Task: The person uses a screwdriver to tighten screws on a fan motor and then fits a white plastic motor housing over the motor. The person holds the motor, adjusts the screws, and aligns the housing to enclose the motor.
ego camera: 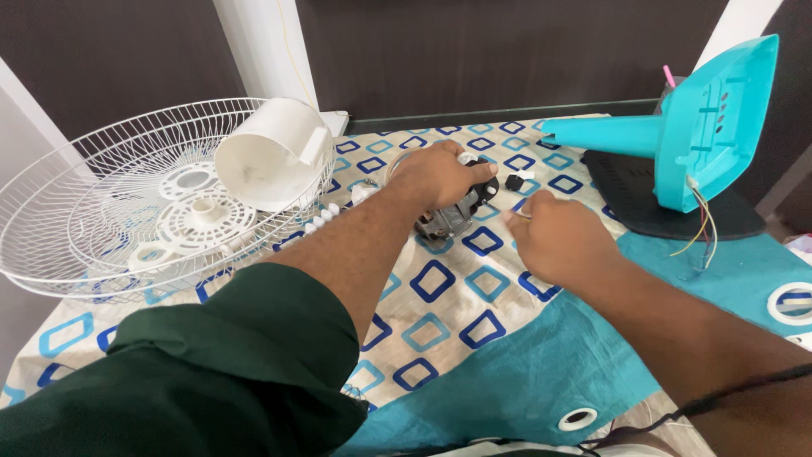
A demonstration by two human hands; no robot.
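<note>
Motor lies bare mid-tabletop, fan already stripped: wire guard holding white housing at left, left hand grip clamped on motor, right hand grip closed beside it, contents unclear, teal base detached at right.

motor: dull grey metal, black plastic end | grille at 9 o'clock: glossy white coated wire | cover: smooth matt white plastic | stand at 2 o'clock: glossy teal plastic | cloth: woven, matt, patterned
</note>
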